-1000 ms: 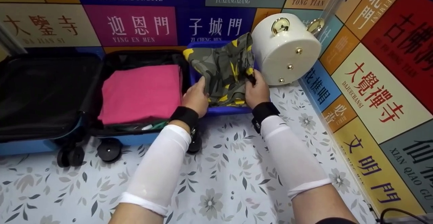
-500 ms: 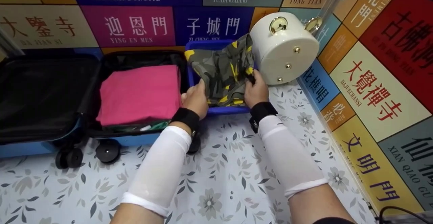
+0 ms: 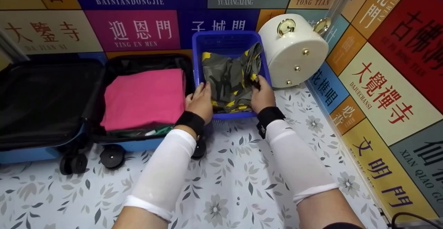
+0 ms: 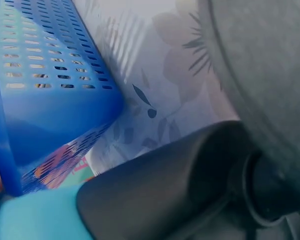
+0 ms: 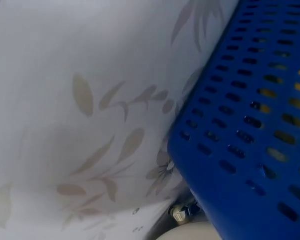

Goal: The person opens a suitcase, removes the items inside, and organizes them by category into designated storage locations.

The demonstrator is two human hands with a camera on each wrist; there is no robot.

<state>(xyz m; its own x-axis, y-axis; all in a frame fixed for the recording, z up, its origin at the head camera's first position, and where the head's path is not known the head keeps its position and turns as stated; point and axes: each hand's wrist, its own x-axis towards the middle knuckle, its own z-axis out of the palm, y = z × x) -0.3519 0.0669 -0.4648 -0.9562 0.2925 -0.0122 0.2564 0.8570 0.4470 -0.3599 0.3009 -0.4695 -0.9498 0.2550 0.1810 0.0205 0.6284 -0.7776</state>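
Observation:
A blue plastic basket [image 3: 226, 35] with slotted walls is between my hands. Inside lies a bunched grey camouflage garment [image 3: 226, 78] with yellow patches, its kind unclear. My left hand [image 3: 200, 103] grips the basket's left rim near the front corner. On the opposite side, my right hand [image 3: 263, 95] grips the right rim, close to a raised fold of the garment. Both wrist views show the basket's slotted walls [image 4: 55, 65] but little of the fingers. Striped light on the floor shows beside the basket in the left wrist view.
An open blue suitcase [image 3: 138, 144] with folded pink cloth [image 3: 145, 97] lies left of the basket, its black wheels [image 3: 112, 156] facing me. A white round case [image 3: 297, 49] with gold fittings stands close on the right. Printed walls [image 3: 131, 28] enclose the back and right.
The basket's back rim has risen in the head view, exposing more of its inside. The garment has sunk lower in it. My hands have stayed nearly in place at the sides.

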